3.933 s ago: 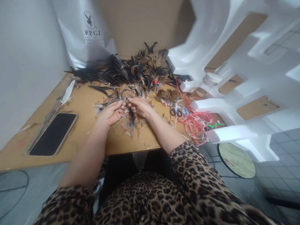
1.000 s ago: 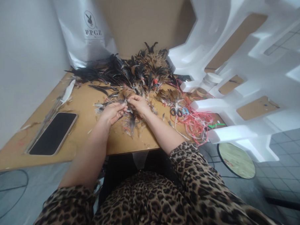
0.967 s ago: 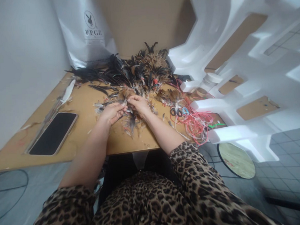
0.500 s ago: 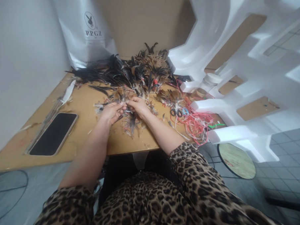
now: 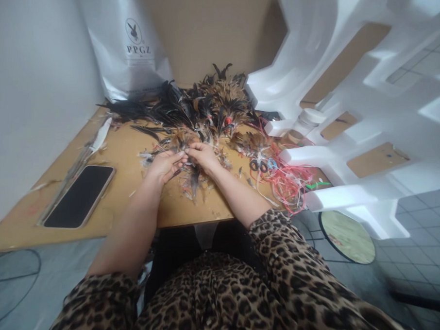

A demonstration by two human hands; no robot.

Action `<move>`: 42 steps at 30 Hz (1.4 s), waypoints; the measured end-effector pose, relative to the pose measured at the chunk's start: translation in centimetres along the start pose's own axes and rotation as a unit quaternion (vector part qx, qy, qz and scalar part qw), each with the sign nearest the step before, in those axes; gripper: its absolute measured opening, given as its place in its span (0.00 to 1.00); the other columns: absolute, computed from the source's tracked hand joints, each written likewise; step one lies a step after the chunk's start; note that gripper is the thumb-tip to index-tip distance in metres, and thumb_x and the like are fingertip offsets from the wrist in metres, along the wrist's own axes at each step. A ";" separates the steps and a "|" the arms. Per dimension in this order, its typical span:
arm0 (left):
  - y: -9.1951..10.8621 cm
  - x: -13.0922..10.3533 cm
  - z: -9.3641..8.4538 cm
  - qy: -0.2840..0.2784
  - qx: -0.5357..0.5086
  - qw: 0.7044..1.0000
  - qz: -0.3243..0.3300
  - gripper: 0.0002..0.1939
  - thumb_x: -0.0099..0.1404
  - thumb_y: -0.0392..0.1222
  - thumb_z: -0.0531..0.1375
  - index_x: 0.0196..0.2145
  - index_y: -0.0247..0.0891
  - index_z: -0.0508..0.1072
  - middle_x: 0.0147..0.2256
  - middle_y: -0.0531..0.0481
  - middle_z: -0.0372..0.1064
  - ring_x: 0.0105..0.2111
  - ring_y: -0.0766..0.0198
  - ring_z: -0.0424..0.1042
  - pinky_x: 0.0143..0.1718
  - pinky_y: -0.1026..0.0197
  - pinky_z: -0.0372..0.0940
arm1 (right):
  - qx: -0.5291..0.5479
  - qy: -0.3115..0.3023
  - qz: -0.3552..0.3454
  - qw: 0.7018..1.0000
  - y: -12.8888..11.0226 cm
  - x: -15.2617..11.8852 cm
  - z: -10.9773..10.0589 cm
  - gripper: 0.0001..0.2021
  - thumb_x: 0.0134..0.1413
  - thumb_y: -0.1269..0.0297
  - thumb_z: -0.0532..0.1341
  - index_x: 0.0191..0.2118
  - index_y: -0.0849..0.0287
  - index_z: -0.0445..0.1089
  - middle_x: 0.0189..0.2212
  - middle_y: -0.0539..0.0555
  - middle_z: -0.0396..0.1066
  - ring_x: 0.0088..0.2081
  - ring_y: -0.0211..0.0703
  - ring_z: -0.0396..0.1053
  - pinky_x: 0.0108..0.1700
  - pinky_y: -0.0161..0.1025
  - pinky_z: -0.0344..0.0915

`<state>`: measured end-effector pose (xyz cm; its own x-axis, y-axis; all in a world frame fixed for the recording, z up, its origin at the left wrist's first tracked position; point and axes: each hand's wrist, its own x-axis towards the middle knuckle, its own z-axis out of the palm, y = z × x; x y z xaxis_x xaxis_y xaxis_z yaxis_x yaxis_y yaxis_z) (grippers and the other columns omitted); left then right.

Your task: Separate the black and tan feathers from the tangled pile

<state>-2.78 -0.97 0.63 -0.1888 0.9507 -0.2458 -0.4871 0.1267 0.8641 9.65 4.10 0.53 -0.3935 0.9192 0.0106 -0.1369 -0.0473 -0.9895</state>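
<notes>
Over the middle of the table, my left hand [image 5: 166, 165] and my right hand [image 5: 203, 157] meet at their fingertips. Both are closed in a pinch. A tuft of brown feathers [image 5: 182, 136] fans out just beyond the fingers, and its base seems to lie between them; the exact grip is too small to make out. Loose feather bits and fluff [image 5: 194, 185] are scattered under and around the hands. A large heap of black and brown feathers [image 5: 181, 106] lies behind them. Right of my right hand is a smaller brown feather bunch [image 5: 248, 142].
Scissors [image 5: 259, 165] lie beside a tangle of pink and white string [image 5: 289, 181] on the right. White foam packaging [image 5: 331, 199] juts over that side. A phone [image 5: 81, 196] and a white feather [image 5: 102, 135] lie on the left. A PPGZ bag [image 5: 128, 71] stands behind.
My fingers have shifted very slightly while staying pinched together. The view has moved a touch; everything else on the table stays in place.
</notes>
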 end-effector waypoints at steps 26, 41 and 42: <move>0.1 -0.3 0.2 -0.010 0.026 1.000 0.008 0.05 0.54 0.28 0.63 0.22 0.28 0.71 0.23 0.45 0.72 0.19 0.74 0.68 0.20 0.74 0.62 | 0.036 -0.045 0.010 0.998 0.0 0.1 -0.5 0.16 0.35 0.56 0.67 0.25 0.60 0.63 0.13 0.41 0.57 0.15 0.26 0.48 0.18 0.28 0.43; 0.6 -1.0 0.2 -0.065 0.131 0.989 -0.015 0.06 0.55 0.35 0.63 0.26 0.27 0.75 0.23 0.41 0.73 0.20 0.71 0.70 0.20 0.73 0.61 | -0.004 -0.060 0.006 0.998 0.1 0.6 -1.4 0.18 0.33 0.54 0.68 0.21 0.61 0.62 0.12 0.41 0.57 0.16 0.27 0.51 0.20 0.29 0.45; 0.6 -1.1 0.2 -0.067 0.141 0.988 -0.016 0.06 0.55 0.35 0.63 0.26 0.27 0.75 0.22 0.42 0.73 0.19 0.72 0.69 0.20 0.73 0.60 | -0.003 -0.070 0.015 0.997 0.1 0.6 -1.6 0.18 0.33 0.54 0.68 0.21 0.61 0.62 0.12 0.41 0.56 0.15 0.27 0.50 0.19 0.29 0.44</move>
<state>-2.73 -1.85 1.53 -0.0540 0.9715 -0.2308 -0.2310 0.2127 0.9494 10.83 5.25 0.24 -0.5204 0.8539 0.0010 -0.1186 -0.0710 -0.9904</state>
